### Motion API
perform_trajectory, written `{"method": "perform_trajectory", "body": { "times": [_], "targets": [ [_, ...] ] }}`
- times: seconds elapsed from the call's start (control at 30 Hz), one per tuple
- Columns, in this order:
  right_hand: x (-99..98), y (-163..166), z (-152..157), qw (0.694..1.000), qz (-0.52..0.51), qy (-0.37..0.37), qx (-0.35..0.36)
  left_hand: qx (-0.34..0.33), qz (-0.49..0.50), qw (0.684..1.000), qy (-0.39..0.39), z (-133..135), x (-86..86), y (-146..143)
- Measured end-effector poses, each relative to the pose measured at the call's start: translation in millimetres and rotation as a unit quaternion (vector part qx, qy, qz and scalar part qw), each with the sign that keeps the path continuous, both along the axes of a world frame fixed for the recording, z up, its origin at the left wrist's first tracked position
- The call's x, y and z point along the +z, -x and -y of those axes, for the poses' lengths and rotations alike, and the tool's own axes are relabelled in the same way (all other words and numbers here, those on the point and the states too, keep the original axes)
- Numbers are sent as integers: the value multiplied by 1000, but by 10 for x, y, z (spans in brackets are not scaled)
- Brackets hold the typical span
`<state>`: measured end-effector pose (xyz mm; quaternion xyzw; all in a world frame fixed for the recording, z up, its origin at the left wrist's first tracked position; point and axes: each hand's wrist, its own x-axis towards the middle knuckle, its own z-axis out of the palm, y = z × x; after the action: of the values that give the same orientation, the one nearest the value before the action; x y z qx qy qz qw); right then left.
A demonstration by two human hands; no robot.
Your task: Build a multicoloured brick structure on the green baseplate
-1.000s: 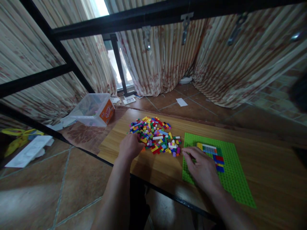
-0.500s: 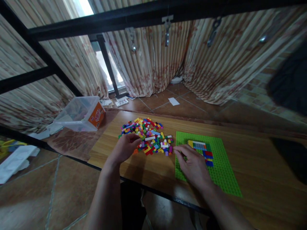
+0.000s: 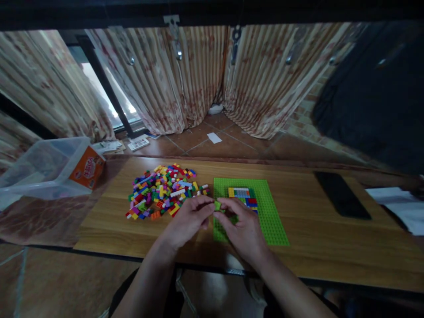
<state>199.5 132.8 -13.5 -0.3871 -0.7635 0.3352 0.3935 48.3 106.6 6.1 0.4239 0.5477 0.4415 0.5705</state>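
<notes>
My left hand (image 3: 188,218) and my right hand (image 3: 241,225) meet over the near left corner of a green baseplate (image 3: 268,207). Together their fingertips pinch a small green brick (image 3: 217,205). A patch of coloured bricks (image 3: 243,194) is built on the far part of the plate. To the left of the plate a pile of loose coloured bricks (image 3: 159,192) lies on the wooden table (image 3: 314,225), just beyond my left hand.
A clear plastic tub (image 3: 46,168) with an orange label stands at the left on a brown cloth. A black phone (image 3: 341,198) lies at the right, with white paper (image 3: 397,205) beyond it. Striped curtains (image 3: 198,75) hang behind the table.
My left hand left the brick pile and moved right to meet my right hand. Both now pinch a green brick. The view turned right and down.
</notes>
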Motion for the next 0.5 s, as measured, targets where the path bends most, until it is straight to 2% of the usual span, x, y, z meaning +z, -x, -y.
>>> {"method": "perform_trajectory", "body": {
  "times": [0.17,0.27,0.37,0.5],
  "targets": [
    [11,-356,-112,999,31,10,5,-25,20,999,0,-27,-41,-183],
    [-13,-708,-289,998,46,27,-46,-10,-10,1000,-5,-69,-103,-263],
    [-82,-1031,-434,992,32,84,-91,2,-48,999,1,-109,-158,-289],
    [-166,-1167,-443,987,51,137,-69,-1,-68,998,-6,-138,-221,-291]
  ]
}}
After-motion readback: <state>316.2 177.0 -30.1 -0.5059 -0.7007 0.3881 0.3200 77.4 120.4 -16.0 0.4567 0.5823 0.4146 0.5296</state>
